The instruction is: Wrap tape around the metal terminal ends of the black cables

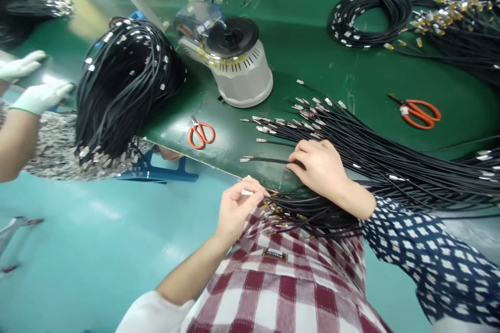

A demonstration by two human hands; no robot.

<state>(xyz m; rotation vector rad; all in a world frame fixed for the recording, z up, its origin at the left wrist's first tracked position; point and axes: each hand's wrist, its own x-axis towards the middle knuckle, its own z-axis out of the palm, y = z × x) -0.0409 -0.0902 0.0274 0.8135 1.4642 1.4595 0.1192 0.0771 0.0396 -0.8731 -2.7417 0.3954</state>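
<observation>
My left hand point(237, 212) is closed in a pinch on the end of a black cable near the table's front edge; a white piece shows between thumb and fingers. Further right, my right hand point(320, 169) has its fingers curled round another black cable point(269, 159), whose metal-tipped end points left over the table. Behind it fans a spread of loose black cables point(375, 140) with white-labelled ends. A second bunch of cables point(324, 213) with yellowish tips hangs over the edge against the checked apron.
Orange-handled snips point(201, 134) lie left, another pair point(420, 113) right. A white round machine point(244, 75) with a black reel stands behind. A draped cable bundle point(121, 83) and a co-worker's gloved hands point(41, 98) are left; coiled cables point(369, 18) lie back right.
</observation>
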